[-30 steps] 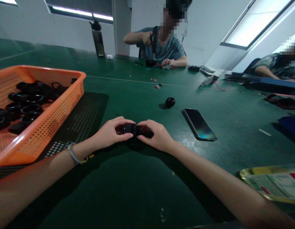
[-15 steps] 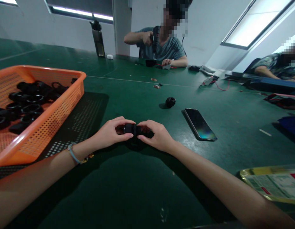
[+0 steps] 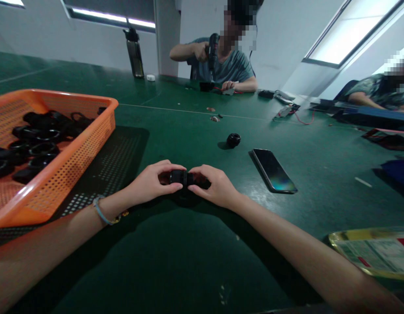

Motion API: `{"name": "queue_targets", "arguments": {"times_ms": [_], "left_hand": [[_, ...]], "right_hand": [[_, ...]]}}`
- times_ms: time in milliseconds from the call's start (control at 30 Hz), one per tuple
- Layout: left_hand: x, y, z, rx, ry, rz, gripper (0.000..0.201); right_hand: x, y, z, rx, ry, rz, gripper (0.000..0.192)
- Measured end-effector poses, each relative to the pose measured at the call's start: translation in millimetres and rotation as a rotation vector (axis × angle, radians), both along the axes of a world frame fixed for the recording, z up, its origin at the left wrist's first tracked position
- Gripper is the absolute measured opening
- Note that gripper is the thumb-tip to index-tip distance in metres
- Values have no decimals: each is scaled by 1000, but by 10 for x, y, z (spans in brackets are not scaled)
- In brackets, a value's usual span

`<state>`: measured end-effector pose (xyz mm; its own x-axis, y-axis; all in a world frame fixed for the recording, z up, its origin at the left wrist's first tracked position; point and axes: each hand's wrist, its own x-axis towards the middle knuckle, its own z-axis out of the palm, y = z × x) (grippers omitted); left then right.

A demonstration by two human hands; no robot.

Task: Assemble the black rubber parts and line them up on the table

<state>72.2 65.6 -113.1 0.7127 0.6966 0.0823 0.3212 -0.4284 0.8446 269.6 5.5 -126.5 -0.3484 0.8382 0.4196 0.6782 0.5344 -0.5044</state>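
Observation:
Both my hands meet low over the green table (image 3: pixel 189 253), holding one small black plastic part (image 3: pixel 184 178) between them. My left hand (image 3: pixel 152 183) pinches its left end with thumb and fingers; a blue bracelet is on that wrist. My right hand (image 3: pixel 213 187) grips its right end, fingers curled over it. Much of the part is hidden by my fingers. A second black round part (image 3: pixel 233 140) lies alone on the table beyond my hands.
An orange mesh basket (image 3: pixel 74 157) with several black ring parts stands at the left on a perforated black mat (image 3: pixel 120 157). A dark phone (image 3: pixel 273 170) lies to the right. A yellow-rimmed tray (image 3: pixel 368 253) sits near right. Across the table a person holds a power screwdriver; another person sits far right.
My hands have barely moved; my right fingers have shifted slightly on the black part. The person across the table has raised the screwdriver a little.

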Motion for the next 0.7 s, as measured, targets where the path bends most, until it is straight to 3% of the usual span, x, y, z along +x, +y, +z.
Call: {"name": "queue_targets", "arguments": {"times_ms": [700], "left_hand": [[4,-5,12,-18,0,-8,42]], "right_hand": [[-5,5,3,-5,-23,-5,17]]}}
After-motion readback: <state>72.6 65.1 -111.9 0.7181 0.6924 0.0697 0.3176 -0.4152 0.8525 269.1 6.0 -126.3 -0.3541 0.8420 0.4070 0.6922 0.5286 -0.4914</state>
